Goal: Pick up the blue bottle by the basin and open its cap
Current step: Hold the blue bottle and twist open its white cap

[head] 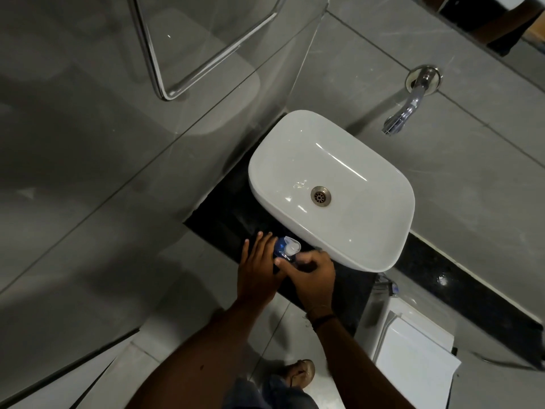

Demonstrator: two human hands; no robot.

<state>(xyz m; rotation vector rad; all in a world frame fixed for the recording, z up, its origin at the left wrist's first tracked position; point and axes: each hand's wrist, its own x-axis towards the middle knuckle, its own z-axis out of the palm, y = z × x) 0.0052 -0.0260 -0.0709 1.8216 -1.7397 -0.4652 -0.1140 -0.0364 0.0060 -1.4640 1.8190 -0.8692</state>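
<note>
The blue bottle [282,250] shows between my two hands over the black counter [224,214], just left of the white basin [330,190]. Its clear flip cap [292,244] stands tilted up, with a white top under it. My left hand [259,264] cups the bottle's left side, fingers stretched along it. My right hand [311,274] is curled around the bottle's lower part, thumb pointing left across it. Most of the bottle's body is hidden by both hands.
A chrome tap [408,106] juts from the grey tiled wall above the basin. A chrome towel rail [165,84] hangs on the left wall. A white toilet cistern [413,349] stands at lower right. My foot [300,371] rests on the floor tiles.
</note>
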